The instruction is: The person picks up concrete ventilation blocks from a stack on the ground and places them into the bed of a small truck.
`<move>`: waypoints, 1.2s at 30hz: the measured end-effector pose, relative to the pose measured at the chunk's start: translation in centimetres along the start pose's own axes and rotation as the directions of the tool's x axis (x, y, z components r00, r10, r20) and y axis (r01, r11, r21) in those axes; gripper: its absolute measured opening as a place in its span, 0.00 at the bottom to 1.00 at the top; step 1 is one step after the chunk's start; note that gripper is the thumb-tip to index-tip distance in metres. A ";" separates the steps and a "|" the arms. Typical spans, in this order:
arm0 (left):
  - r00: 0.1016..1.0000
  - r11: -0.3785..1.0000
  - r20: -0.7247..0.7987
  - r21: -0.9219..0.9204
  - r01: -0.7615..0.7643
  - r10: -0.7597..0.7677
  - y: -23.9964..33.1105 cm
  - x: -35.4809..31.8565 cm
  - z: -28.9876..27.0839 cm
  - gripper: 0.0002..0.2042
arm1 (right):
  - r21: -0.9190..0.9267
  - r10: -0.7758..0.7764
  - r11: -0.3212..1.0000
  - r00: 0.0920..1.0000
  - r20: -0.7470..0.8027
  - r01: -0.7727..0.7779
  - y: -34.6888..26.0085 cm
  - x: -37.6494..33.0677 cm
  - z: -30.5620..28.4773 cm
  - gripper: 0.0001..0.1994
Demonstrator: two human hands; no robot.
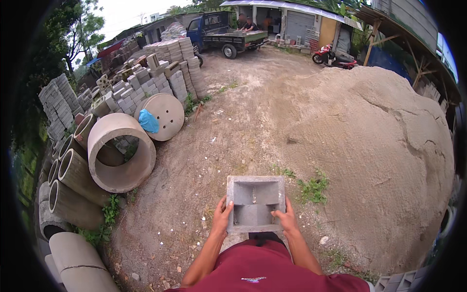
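Note:
A grey concrete ventilation block (pixel 255 225) with a square rim and slanted inner fins is held up in front of my body. My left hand (pixel 222 216) grips its left side, the thumb lying on the front rim. On the opposite side my right hand (pixel 287 217) is closed round the edge, its thumb reaching over the rim toward the inner opening. The fingers behind the block are mostly hidden.
A sand heap (pixel 369 160) rises at the right. Concrete pipes (pixel 75 177), a big ring (pixel 95 160) and a holed disc (pixel 170 124) line the left. Stacked pavers (pixel 168 53) stand beyond. People are at a parked truck (pixel 233 40); a red motorbike (pixel 335 58) stands far right.

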State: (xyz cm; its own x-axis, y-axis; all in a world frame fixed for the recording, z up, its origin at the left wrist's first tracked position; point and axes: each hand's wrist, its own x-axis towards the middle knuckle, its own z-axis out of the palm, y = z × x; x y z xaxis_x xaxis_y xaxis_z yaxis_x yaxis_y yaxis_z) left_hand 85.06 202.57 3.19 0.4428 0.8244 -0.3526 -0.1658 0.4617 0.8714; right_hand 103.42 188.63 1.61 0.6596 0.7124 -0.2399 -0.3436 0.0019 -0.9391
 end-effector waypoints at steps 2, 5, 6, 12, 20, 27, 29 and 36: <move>1.000 1.000 0.002 -0.007 -0.007 0.007 1.0 7.0 0.9 0.28 | 0.035 0.017 0.999 0.998 0.055 -0.019 0.0 7.1 1.2 0.44; 1.000 0.998 0.005 -0.057 -0.016 0.017 1.9 18.3 2.4 0.29 | -0.029 0.070 0.997 0.995 0.072 -0.068 -1.0 18.9 3.2 0.45; 1.000 0.997 0.002 -0.076 -0.011 0.011 2.0 21.7 3.3 0.29 | -0.068 0.101 0.993 0.993 0.061 -0.097 -1.5 22.7 3.5 0.45; 0.993 0.988 -0.084 -0.125 -0.089 0.079 10.3 41.8 8.2 0.28 | -0.058 -0.002 0.998 0.991 0.137 0.010 -6.9 44.8 9.2 0.46; 0.993 0.966 0.009 -0.232 -0.112 0.118 15.9 67.0 13.8 0.26 | -0.019 0.023 1.000 0.993 0.112 -0.021 -9.2 70.1 13.4 0.45; 0.986 0.989 0.161 -0.147 -0.029 0.053 23.0 91.6 19.2 0.30 | 0.036 -0.024 0.999 1.000 -0.001 0.024 -12.1 92.6 17.8 0.43; 0.987 0.994 0.154 -0.102 -0.027 0.042 24.6 97.1 20.9 0.31 | 0.040 0.002 0.999 1.000 -0.022 -0.001 -14.5 97.5 19.1 0.43; 0.987 0.982 0.159 -0.190 0.003 0.027 26.7 117.2 26.1 0.30 | -0.011 0.011 1.000 1.000 -0.014 -0.011 -15.3 119.2 19.9 0.44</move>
State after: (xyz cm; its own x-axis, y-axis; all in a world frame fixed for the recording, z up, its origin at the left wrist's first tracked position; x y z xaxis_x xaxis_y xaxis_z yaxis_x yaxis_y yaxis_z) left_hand 155.50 302.97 -6.00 0.5727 0.7741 -0.2698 -0.3284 0.5182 0.7897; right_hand 173.96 287.44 -7.74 0.6650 0.7026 -0.2534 -0.3432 -0.0139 -0.9392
